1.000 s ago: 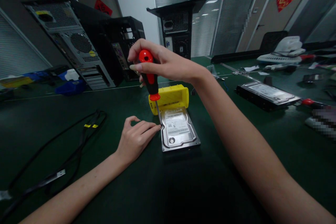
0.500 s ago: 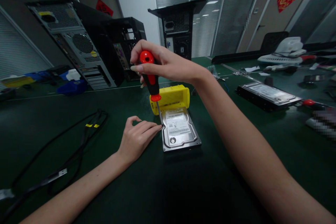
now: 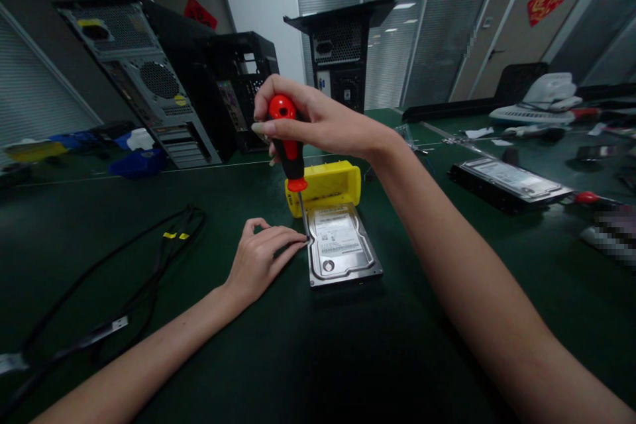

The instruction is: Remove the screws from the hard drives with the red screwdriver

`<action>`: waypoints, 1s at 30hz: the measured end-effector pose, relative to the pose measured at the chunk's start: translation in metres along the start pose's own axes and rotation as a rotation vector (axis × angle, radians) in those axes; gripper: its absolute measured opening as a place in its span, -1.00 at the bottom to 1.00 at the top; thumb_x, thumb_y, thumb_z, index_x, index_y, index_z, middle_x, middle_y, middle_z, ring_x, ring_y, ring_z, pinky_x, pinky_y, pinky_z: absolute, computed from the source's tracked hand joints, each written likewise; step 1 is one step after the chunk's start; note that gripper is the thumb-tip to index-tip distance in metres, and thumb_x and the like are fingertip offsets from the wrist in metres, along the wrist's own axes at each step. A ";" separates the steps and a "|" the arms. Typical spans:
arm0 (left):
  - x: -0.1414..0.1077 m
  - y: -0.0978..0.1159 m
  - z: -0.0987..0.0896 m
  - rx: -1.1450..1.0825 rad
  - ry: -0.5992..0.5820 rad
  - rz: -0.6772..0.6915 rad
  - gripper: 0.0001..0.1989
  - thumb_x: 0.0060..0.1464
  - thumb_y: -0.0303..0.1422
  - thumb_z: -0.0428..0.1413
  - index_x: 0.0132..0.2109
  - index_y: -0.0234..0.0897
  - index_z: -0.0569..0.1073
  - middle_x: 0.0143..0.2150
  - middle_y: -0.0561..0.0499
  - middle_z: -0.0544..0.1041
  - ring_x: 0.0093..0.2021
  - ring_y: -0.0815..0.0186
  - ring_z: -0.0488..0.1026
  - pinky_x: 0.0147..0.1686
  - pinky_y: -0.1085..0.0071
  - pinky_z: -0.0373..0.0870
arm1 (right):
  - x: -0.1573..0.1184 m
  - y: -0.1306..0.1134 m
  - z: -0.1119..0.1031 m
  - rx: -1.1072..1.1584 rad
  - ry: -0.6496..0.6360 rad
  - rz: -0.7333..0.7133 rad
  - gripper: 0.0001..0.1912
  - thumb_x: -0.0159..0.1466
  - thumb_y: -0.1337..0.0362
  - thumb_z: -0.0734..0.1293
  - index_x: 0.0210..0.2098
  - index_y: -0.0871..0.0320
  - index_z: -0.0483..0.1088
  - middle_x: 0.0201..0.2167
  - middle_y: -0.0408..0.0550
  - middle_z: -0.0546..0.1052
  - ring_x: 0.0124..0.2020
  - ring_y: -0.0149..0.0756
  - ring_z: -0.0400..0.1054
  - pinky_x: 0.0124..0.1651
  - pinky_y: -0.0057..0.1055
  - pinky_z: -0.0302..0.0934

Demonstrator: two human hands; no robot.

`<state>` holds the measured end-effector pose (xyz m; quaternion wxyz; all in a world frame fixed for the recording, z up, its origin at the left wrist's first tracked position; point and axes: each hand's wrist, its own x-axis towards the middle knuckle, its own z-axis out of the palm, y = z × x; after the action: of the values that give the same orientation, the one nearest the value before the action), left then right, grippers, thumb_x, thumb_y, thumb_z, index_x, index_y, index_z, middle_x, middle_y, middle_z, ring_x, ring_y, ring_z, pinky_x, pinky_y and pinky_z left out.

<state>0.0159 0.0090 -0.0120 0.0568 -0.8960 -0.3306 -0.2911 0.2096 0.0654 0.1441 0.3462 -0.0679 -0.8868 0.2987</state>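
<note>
Right hand (image 3: 311,120): wrapped round a red-and-black screwdriver (image 3: 290,156), thumb along the upper handle, fingers curled behind it; raised over the work, wrist bent
Screwdriver: near upright, leaning a little; red butt up, metal shaft down; tip at the left long edge of the hard drive (image 3: 338,248), right by the left hand (image 3: 254,264)
Left hand: low by the counter (image 3: 318,358), narrow grip, thumb and index tips nearly together at the screwdriver tip; can't tell if anything is pinched there
Hard drive: flat on the counter, centre, label side up; far end just against or beside the yellow bin (image 3: 330,179), contact unclear
Yellow bin: behind the drive, opening toward the viewer; small dark bits inside, too small to identify
Left side: black cable (image 3: 152,278), loosely looped, yellow tags, USB plug at the near end; blue bin (image 3: 138,163) further back
Back: silver-backed computer tower (image 3: 163,89) tilted in view; open black case (image 3: 243,89) beside it; another black tower (image 3: 340,73) behind the right hand
Right side: second drive (image 3: 514,177) on a dark block, label up; red-handled tool (image 3: 586,197) next to it; white object (image 3: 549,93) further back, blurred
</note>
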 end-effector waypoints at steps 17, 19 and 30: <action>0.002 -0.003 0.001 -0.077 -0.067 -0.114 -0.87 0.24 -0.31 0.05 -0.15 -0.17 0.48 -0.16 0.05 0.61 -0.21 0.26 0.48 -0.12 0.22 0.11 | 0.000 0.002 -0.001 -0.035 -0.012 -0.032 -0.86 0.30 0.37 0.23 -0.20 0.27 0.14 -0.23 -0.11 0.22 -0.28 -0.58 0.18 -0.14 -0.57 0.23; 0.002 -0.002 0.001 -0.079 -0.063 -0.107 -0.87 0.24 -0.31 0.05 -0.15 -0.17 0.48 -0.17 0.06 0.61 -0.21 0.27 0.48 -0.12 0.22 0.10 | 0.000 0.002 -0.001 -0.046 -0.002 -0.040 -0.87 0.29 0.37 0.23 -0.21 0.27 0.15 -0.24 -0.12 0.23 -0.28 -0.58 0.18 -0.14 -0.57 0.22; 0.001 -0.002 0.001 -0.067 -0.049 -0.091 -0.89 0.24 -0.33 0.05 -0.14 -0.17 0.47 -0.16 0.06 0.61 -0.19 0.27 0.49 -0.12 0.23 0.11 | 0.000 0.004 0.000 -0.051 -0.022 -0.053 -0.85 0.31 0.34 0.20 -0.18 0.26 0.12 -0.21 -0.11 0.20 -0.25 -0.56 0.18 -0.10 -0.54 0.19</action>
<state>0.0158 0.0114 -0.0122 0.0052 -0.8882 -0.3625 -0.2823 0.2088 0.0684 0.1420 0.3422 -0.0500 -0.8993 0.2676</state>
